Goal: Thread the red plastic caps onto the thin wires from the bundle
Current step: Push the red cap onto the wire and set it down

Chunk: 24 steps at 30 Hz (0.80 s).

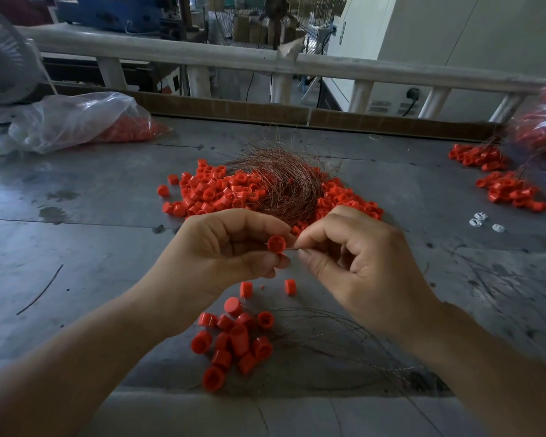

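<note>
My left hand (230, 247) pinches one red cap (276, 243) between thumb and fingers, above the grey metal table (92, 200). My right hand (353, 263) pinches a thin wire end (292, 248) right beside that cap. Behind my hands lies a tangled bundle of thin coppery wires (284, 181) on a heap of loose red caps (221, 190). Below my hands a small cluster of red caps (234, 345) sits on the table, with thin wires (344, 339) trailing from it to the right.
A clear plastic bag of red caps (85, 121) lies at the back left beside a fan (0, 58). Wired cap bunches (505, 187) lie at the right, near small white parts (481, 219). A cardboard strip (265, 110) and a railing (234, 59) border the far edge.
</note>
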Each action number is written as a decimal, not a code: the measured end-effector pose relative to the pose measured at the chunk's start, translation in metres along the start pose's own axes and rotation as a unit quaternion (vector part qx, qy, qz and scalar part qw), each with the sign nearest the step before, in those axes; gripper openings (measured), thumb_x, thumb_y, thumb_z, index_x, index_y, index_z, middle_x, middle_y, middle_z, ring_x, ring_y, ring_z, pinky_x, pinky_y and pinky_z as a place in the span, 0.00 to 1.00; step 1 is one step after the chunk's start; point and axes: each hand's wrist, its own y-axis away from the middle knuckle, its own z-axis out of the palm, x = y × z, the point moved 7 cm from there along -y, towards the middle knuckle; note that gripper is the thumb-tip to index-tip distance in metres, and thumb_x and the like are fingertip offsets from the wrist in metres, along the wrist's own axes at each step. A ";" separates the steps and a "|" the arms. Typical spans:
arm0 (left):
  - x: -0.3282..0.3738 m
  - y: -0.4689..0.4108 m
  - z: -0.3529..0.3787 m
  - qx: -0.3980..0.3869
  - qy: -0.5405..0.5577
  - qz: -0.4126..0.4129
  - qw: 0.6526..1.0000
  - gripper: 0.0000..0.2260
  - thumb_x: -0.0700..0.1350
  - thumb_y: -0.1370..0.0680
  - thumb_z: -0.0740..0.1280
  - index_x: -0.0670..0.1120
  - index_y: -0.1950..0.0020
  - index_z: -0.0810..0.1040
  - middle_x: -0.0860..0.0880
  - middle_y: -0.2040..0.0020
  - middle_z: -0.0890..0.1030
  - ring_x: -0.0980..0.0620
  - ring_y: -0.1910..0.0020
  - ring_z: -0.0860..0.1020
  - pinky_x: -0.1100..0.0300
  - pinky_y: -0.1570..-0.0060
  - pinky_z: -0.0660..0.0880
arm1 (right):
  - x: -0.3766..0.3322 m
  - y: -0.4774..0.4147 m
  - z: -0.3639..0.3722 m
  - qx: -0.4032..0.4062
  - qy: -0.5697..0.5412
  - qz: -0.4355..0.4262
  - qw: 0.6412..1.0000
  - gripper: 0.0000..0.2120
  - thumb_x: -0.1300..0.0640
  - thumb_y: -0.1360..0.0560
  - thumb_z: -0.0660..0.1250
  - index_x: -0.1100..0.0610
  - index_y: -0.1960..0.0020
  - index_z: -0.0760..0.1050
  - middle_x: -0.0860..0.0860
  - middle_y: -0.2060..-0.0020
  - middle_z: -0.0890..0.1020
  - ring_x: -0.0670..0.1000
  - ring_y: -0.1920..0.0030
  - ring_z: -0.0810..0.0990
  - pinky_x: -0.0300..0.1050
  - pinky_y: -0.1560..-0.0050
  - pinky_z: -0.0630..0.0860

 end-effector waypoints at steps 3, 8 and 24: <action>-0.002 -0.002 -0.001 -0.002 0.013 -0.007 1.000 0.14 0.38 0.35 0.72 0.50 0.52 0.83 0.50 0.56 0.85 0.53 0.57 0.83 0.67 0.60 0.77 | 0.001 0.001 -0.001 0.000 -0.001 0.011 1.000 0.02 0.60 0.32 0.67 0.56 0.63 0.78 0.41 0.68 0.72 0.39 0.67 0.71 0.27 0.66 0.66; -0.004 -0.003 -0.002 0.012 0.036 -0.016 0.999 0.14 0.37 0.32 0.67 0.50 0.50 0.82 0.48 0.56 0.85 0.52 0.57 0.83 0.67 0.59 0.77 | 0.002 0.001 -0.006 0.013 -0.012 0.028 0.999 0.02 0.60 0.33 0.67 0.55 0.64 0.78 0.44 0.70 0.74 0.41 0.67 0.72 0.27 0.67 0.65; -0.001 0.000 -0.001 -0.008 0.099 -0.030 0.995 0.12 0.41 0.37 0.69 0.49 0.56 0.85 0.47 0.58 0.85 0.52 0.61 0.83 0.65 0.62 0.78 | 0.003 0.000 -0.004 -0.008 -0.081 0.054 0.995 0.05 0.60 0.33 0.66 0.50 0.60 0.78 0.45 0.68 0.78 0.45 0.65 0.77 0.31 0.67 0.71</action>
